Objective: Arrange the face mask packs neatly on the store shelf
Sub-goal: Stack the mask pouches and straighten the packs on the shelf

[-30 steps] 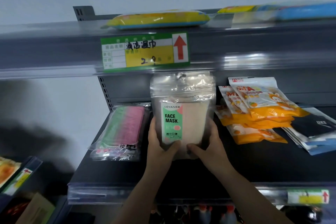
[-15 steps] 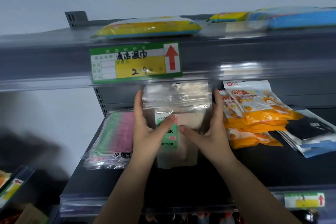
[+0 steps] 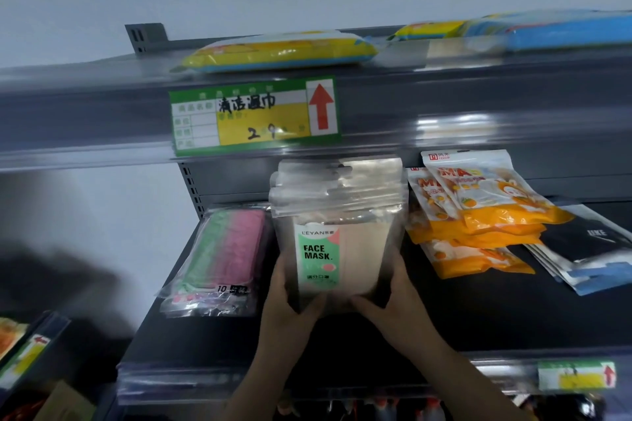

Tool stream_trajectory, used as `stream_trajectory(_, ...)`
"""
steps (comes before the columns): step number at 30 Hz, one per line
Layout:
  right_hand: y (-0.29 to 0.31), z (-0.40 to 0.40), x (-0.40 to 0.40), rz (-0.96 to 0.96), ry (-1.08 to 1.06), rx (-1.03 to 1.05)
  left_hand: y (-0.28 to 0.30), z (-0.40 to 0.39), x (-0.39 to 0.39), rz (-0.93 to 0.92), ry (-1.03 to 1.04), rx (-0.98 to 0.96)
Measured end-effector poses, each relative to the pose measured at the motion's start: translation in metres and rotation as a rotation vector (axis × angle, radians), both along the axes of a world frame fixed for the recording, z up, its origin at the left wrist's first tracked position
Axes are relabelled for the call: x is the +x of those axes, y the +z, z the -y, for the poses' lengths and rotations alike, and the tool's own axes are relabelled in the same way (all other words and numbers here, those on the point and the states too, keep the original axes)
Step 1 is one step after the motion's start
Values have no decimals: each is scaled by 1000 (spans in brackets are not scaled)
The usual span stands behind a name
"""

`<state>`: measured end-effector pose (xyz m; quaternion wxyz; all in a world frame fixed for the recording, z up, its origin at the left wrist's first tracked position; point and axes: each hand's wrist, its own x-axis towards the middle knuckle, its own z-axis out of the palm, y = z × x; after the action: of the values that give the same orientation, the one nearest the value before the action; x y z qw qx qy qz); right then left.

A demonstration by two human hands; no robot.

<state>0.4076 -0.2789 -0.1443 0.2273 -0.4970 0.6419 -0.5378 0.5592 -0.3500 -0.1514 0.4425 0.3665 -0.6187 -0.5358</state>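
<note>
Both hands have slid down from the sides of the clear zip-top face mask packs with the green "FACE MASK" label to their bottom corners, and the bundle now stands more upright. The left hand and the right hand each curl round a lower corner, thumbs meeting in front under the label, gripping the bundle on the dark grey store shelf, between the flat pack of pink and green masks to the left and the fanned orange printed pouches to the right.

Several packs appear to be held together, since their clear tops are staggered. Because the grip sits only at the base, the tall tops are unsupported; if the hands let go early, the slippery film packs would probably fan out or topple forward off the shelf. Leaning them back could push the tops against the upper shelf's edge with its green and yellow price label and crumple them. Shifting sideways risks nudging the orange pouches, which already lie askew, or riding up onto the pink and green pack just beside.
</note>
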Motion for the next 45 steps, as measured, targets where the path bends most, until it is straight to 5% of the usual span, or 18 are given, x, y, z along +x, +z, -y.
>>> stream_trajectory(10,32,17,-8,11,-82,36,38,21,-8,162,62,-75)
stream_trajectory(20,20,44,-19,47,-118,560,15,52,-23,551,-18,138)
stream_trajectory(28,16,46,-11,-34,-106,558,11,43,-22,706,10,4)
stream_trajectory(31,16,43,-3,-49,-141,530,17,37,-23,783,18,-156)
stream_trajectory(38,23,6,-19,-478,-330,245,37,20,-46,829,15,-702)
stream_trajectory(45,40,-45,-56,-712,-500,196,49,-14,-84,801,-109,-805)
